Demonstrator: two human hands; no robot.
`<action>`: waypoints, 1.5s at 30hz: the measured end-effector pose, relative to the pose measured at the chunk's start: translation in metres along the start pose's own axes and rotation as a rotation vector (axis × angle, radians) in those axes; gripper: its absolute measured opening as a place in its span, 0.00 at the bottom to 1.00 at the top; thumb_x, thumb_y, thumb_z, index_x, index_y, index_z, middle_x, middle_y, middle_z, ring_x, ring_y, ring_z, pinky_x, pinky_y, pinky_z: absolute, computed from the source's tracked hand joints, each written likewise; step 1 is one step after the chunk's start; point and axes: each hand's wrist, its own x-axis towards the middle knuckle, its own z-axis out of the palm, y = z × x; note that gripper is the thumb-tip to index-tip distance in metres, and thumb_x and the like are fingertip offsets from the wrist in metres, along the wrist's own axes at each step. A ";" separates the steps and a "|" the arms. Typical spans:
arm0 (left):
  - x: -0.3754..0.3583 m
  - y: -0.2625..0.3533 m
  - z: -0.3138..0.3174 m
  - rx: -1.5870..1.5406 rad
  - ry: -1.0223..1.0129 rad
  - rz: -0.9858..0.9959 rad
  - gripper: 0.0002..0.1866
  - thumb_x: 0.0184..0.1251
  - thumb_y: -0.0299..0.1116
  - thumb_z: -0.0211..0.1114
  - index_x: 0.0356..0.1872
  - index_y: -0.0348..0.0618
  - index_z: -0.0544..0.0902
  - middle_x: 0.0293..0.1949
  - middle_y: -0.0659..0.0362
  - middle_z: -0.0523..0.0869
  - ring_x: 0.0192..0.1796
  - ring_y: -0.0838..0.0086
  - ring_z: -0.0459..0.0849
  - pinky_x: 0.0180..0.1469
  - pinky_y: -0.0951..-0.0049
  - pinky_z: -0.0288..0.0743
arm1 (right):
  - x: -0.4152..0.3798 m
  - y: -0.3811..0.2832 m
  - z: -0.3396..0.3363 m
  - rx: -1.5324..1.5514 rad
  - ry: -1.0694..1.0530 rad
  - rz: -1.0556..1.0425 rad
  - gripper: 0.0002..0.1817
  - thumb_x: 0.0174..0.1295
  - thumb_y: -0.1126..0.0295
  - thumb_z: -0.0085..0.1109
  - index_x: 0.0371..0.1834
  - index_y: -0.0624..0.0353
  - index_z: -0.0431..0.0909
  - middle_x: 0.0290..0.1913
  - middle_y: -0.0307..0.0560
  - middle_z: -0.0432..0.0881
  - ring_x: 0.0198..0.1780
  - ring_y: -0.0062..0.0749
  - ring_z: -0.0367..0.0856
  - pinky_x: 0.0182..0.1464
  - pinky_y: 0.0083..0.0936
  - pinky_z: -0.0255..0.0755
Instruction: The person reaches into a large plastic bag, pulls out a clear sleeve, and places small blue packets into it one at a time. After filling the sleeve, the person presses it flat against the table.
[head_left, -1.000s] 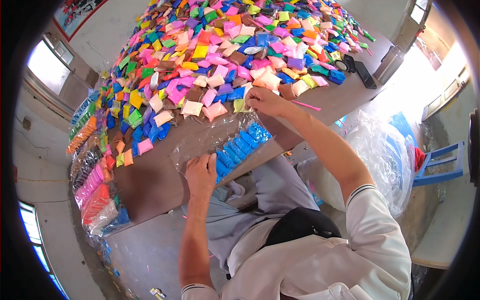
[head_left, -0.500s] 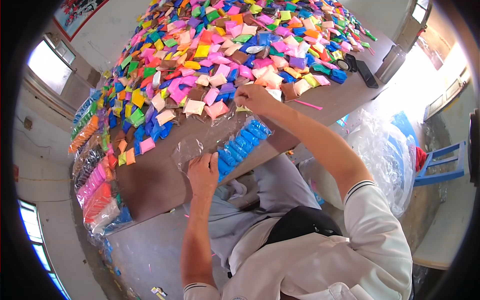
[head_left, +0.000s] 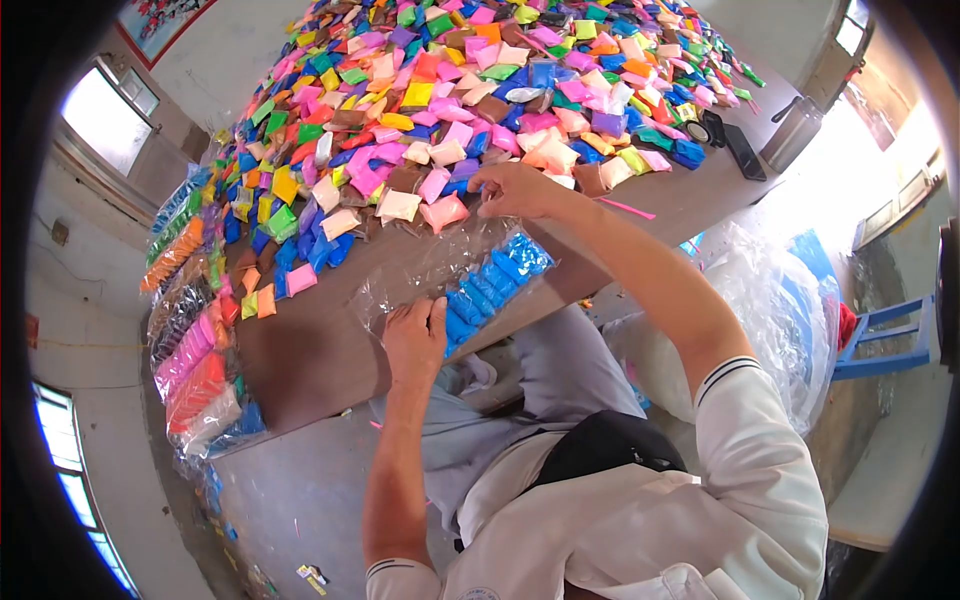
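A clear plastic bag (head_left: 430,275) lies at the table's near edge, with several blue packets (head_left: 485,290) lined up along its near side. My left hand (head_left: 412,338) is closed on the bag's left end, thumb beside the nearest blue packet. Above the right end of the row, my right hand (head_left: 515,190) pinches the upper edge of the film; its fingertips partly hide the grip. Just beyond that hand, a pink packet (head_left: 444,212) and other coloured packets border the pile.
A large heap of small coloured packets (head_left: 420,95) covers the far table. Filled bags (head_left: 190,365) line the left edge. A phone (head_left: 743,152) and steel flask (head_left: 792,135) stand at the right. Clear plastic sheeting (head_left: 765,320) and a blue stool (head_left: 885,335) are beside me.
The film between my hands is lifted and spread wider. The whole view has shifted slightly. Both hands stay at the bag.
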 end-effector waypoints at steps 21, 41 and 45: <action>0.001 0.000 0.001 -0.006 0.007 -0.021 0.17 0.70 0.39 0.61 0.23 0.39 0.77 0.25 0.48 0.82 0.32 0.50 0.80 0.41 0.52 0.72 | 0.040 -0.020 0.015 -0.331 -0.215 -0.065 0.14 0.50 0.60 0.68 0.35 0.57 0.84 0.30 0.46 0.85 0.35 0.38 0.85 0.37 0.36 0.75; 0.002 0.002 -0.001 -0.024 -0.029 -0.047 0.17 0.70 0.41 0.61 0.25 0.39 0.78 0.25 0.48 0.82 0.32 0.49 0.80 0.40 0.53 0.72 | 0.055 -0.015 0.009 -0.016 -0.509 0.103 0.13 0.60 0.62 0.60 0.27 0.61 0.81 0.24 0.39 0.82 0.28 0.23 0.79 0.32 0.27 0.71; 0.003 0.002 0.006 -0.022 -0.019 -0.032 0.17 0.70 0.41 0.61 0.24 0.40 0.78 0.25 0.48 0.82 0.32 0.49 0.80 0.40 0.53 0.72 | 0.050 -0.010 0.001 0.123 -0.539 0.252 0.14 0.61 0.60 0.61 0.29 0.61 0.82 0.28 0.40 0.84 0.30 0.23 0.82 0.35 0.25 0.74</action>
